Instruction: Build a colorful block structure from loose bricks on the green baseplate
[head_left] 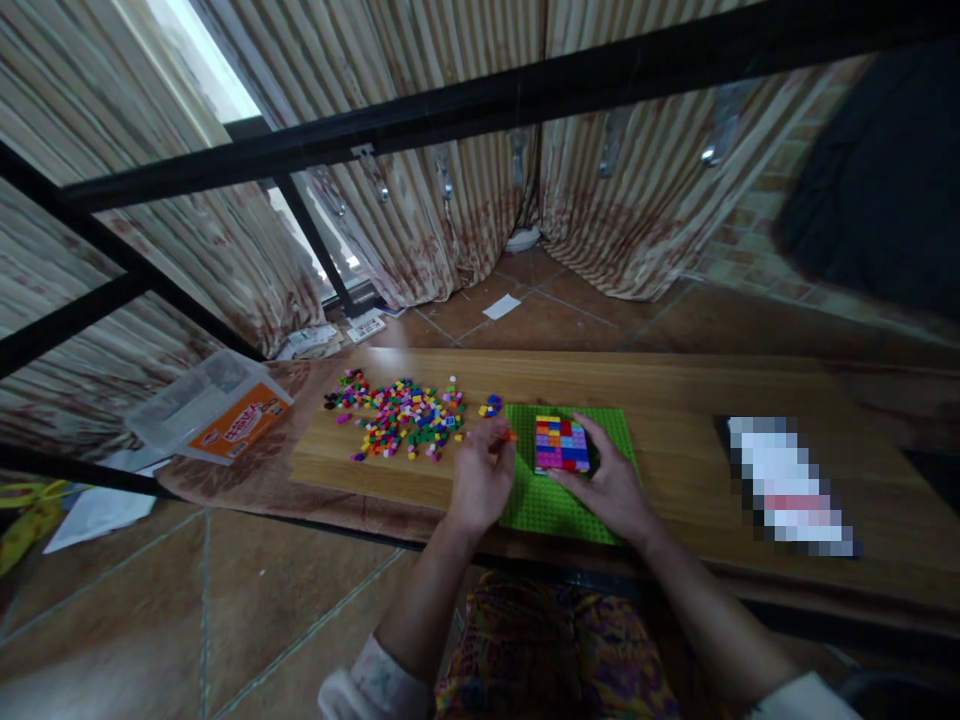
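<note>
A square block built of coloured toy bricks (561, 446), with rows of purple, blue, red, orange and yellow, sits on the green studded baseplate (525, 515). My right hand (606, 488) grips this block from its right side, thumb at the near edge and fingers at the far right corner. Just left of the block, over the baseplate's left edge, my left hand (482, 480) is closed in a pinch. A small orange brick (511, 436) shows at its fingertips. Beyond that hand lie a few loose blue and yellow bricks (490, 406).
Many loose bricks (409, 412) are spread over the left part of the wooden board (697, 390). A clear plastic box (214, 405) with an orange label stands at the far left. A pixelated object (787, 485) lies at the right. A black metal rail (465, 110) crosses above.
</note>
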